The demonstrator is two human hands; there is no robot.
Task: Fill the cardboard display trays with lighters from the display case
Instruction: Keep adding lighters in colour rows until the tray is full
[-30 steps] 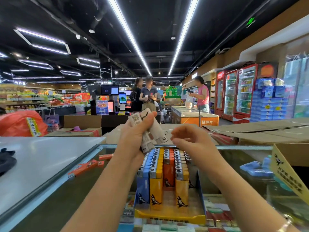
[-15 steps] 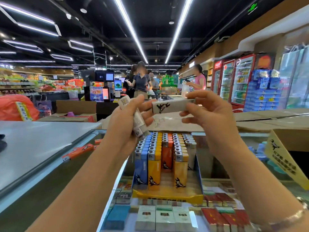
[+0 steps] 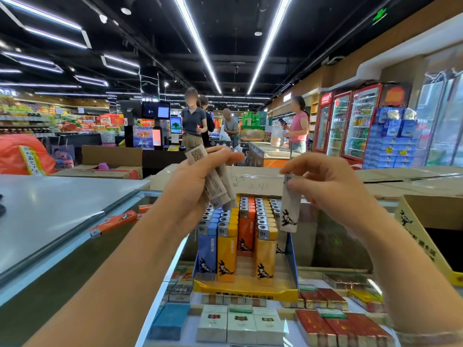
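The left hand was raised above the glass-topped display case, its fingers and thumb curled round a small bundle of white lighters, which slanted down and to the right with their metal heads lowest and a square printed code showing on the uppermost end. The right hand pinched the metal top of a single white lighter with a black leaping-animal logo between thumb and fingertips, so that it hung nearly upright, head up. That lighter hung directly above the right-hand end of the yellow-fronted, blue-sided cardboard display tray, which stood on the case. The tray held upright rows of lighters: a blue column at the left, then yellow, orange set further back, and a second yellow column; at the far right only a sliver of white lighter showed low against the blue wall, just below the hanging one. In front of the tray, boxed cigarette packs in white, red and blue lay in rows; whether they lay under the glass could not be told. Two flat orange packets lay on the case's metal edge to the left, beside a pale grey counter top. An open cardboard box with a yellow printed flap stood at the right. Beyond, shoppers stood near checkout screens, and red drink coolers lined the right wall.
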